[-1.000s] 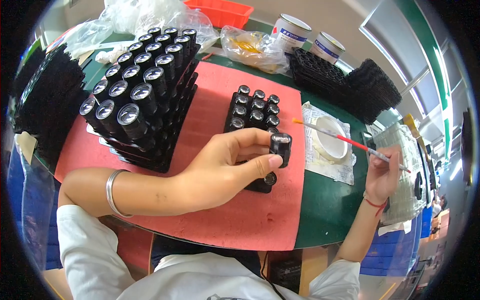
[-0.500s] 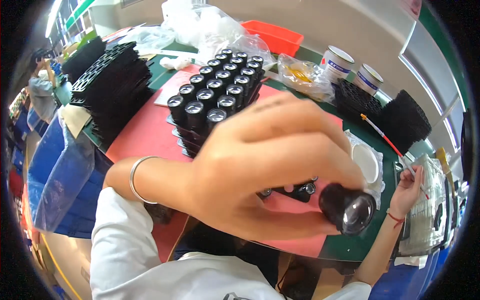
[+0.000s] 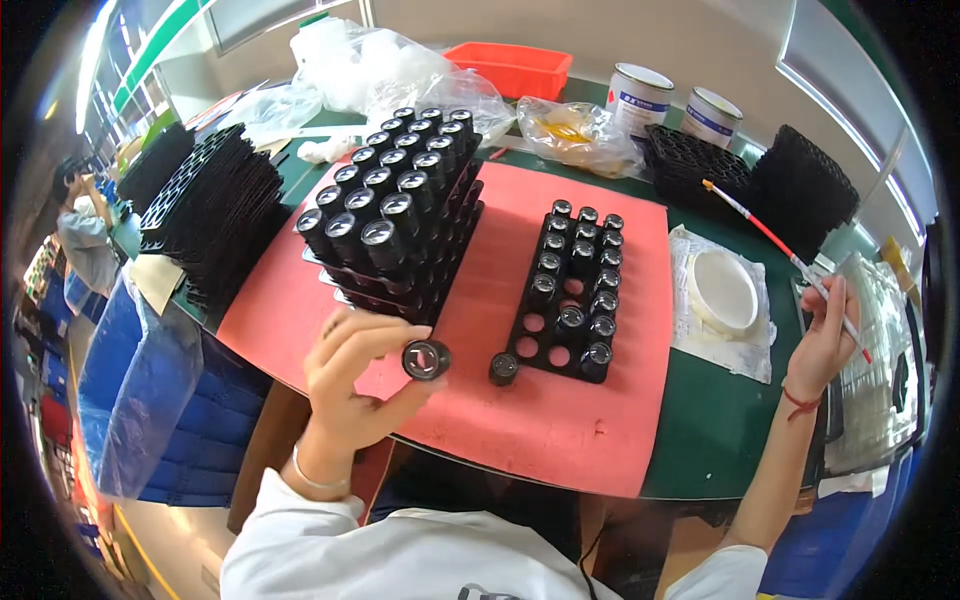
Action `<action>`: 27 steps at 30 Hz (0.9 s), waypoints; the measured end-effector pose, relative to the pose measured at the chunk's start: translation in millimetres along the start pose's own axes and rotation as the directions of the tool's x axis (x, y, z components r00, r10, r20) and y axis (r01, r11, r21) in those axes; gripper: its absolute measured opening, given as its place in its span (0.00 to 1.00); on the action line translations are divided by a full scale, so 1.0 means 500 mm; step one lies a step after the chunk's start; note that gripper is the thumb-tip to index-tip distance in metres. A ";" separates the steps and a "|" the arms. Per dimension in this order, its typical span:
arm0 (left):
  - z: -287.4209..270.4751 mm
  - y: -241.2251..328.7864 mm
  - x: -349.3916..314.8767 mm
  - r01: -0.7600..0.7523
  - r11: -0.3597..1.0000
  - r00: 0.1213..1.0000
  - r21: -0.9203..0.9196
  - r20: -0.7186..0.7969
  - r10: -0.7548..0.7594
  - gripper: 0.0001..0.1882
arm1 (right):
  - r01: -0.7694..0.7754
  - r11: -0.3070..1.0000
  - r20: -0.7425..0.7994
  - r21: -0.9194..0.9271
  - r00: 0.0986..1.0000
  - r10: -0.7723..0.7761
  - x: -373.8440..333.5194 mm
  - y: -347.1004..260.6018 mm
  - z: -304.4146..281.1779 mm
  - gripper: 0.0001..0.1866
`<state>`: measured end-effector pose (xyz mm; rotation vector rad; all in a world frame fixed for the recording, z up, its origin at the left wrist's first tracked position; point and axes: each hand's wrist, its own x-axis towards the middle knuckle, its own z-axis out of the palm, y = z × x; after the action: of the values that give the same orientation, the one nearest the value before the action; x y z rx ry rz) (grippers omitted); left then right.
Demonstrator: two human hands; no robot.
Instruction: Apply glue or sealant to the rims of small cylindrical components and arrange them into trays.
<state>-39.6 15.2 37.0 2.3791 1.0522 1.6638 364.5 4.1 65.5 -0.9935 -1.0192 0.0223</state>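
Observation:
My left hand [image 3: 345,375] pinches a short black lens barrel [image 3: 426,361] between thumb and fingers, its glass end facing up. It is above the near edge of a pink mat [image 3: 480,430]. To its right, a single black barrel stands on the mat beside a black perforated tray [image 3: 592,372], which holds several similar barrels and has some bare holes. At far right, my right hand [image 3: 824,330] grips a thin brush [image 3: 768,236] with a red and white handle, its tip pointing up and left. A shallow white round dish [image 3: 722,292] lies between the tray and that hand.
Stacked trays [image 3: 450,270] filled with taller black barrels stand left of centre. Black tray piles [image 3: 215,215] rise at far left. Behind are plastic bags [image 3: 385,70], a red bin [image 3: 510,68] and two white cans [image 3: 640,98]. Another person [image 3: 85,225] sits at far left.
My left hand, close to the camera before, has moved down and left with the lens barrel still in it, uncovering the tray. My right hand still holds the brush at the right.

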 end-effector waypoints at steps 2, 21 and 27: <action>0.006 -0.001 -0.032 0.211 0.977 0.973 0.027 0.087 -0.213 0.16 | 0.062 0.996 0.060 -0.060 0.996 -0.059 -0.001 -0.003 0.002 0.11; -0.112 -0.107 -0.019 0.452 0.865 0.892 0.215 -0.091 -0.444 0.02 | 0.192 0.937 0.137 -0.293 0.978 -0.157 0.006 0.023 -0.041 0.12; -0.144 -0.316 0.093 0.189 0.818 0.965 0.543 0.052 -0.258 0.16 | 0.180 0.944 0.095 -0.277 0.983 -0.160 0.006 0.022 -0.017 0.12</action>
<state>-170.5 138.6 40.4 2.4704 1.8949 1.2369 377.0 6.1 58.4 -1.1681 -1.1935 -0.2403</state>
